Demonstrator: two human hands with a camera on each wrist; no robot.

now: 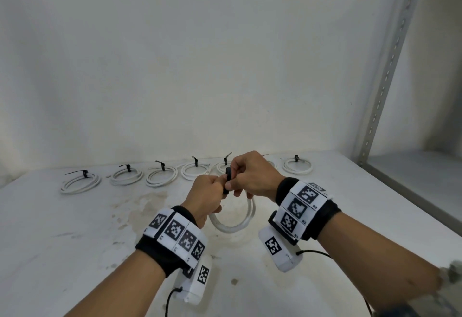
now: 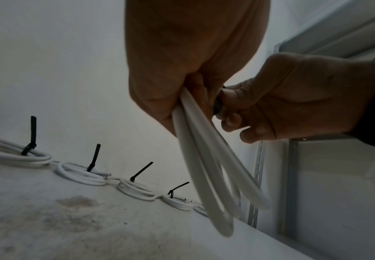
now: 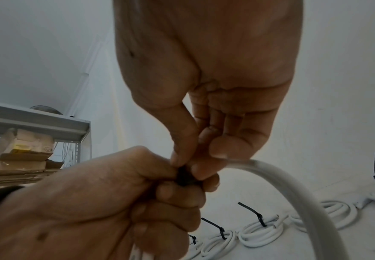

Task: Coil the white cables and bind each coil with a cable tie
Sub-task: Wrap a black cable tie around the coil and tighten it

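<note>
A white cable coil (image 1: 235, 224) hangs above the table, held at its top by my left hand (image 1: 207, 191), whose fingers curl round the strands (image 2: 195, 140). My right hand (image 1: 250, 176) pinches a black cable tie (image 1: 228, 179) between thumb and fingers at the top of the coil, close against the left hand. In the right wrist view the black tie (image 3: 185, 177) sits between both hands' fingertips, and a loop of the coil (image 3: 293, 184) arcs away to the right. How far the tie wraps the coil is hidden by fingers.
Several tied white coils (image 1: 81, 181) with black ties lie in a row along the back of the stained white table (image 1: 75, 241), by the wall. A metal shelf upright (image 1: 385, 79) stands at the right. Boxes (image 3: 24, 151) sit on a shelf to the side.
</note>
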